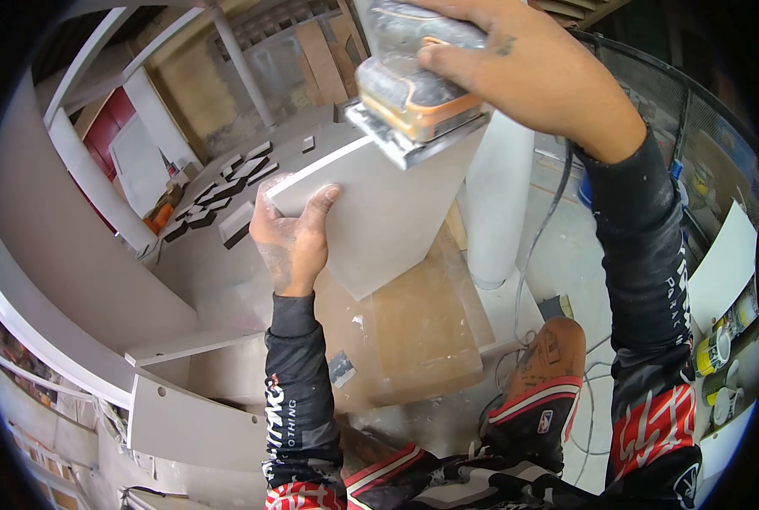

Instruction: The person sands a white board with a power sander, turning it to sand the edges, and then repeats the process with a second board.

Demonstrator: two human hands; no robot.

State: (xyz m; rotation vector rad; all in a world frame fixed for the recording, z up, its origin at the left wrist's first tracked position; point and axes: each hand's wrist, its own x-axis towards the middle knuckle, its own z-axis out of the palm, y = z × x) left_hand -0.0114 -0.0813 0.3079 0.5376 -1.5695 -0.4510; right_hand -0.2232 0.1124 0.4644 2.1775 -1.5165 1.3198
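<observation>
My right hand [473,59] grips a dusty grey and orange power sander [417,85] from above. The flat pad of the sander lies over the top edge of a pale grey-white panel [388,212], at its far end. With thumb on the face and fingers behind, my left hand [294,225] pinches the panel's near upper corner. The panel stands tilted on edge, its lower corner over a brown board [422,331]. From the sander's side a grey cord [545,229] runs down past my knee.
A white cylinder [498,204] stands right behind the panel. Several dark-edged blocks [226,183] lie on the floor at the left. Curved white panels [82,187] rise on the left side. Paint cans [715,353] sit at the right, and a small sanding scrap [341,368] lies on the board.
</observation>
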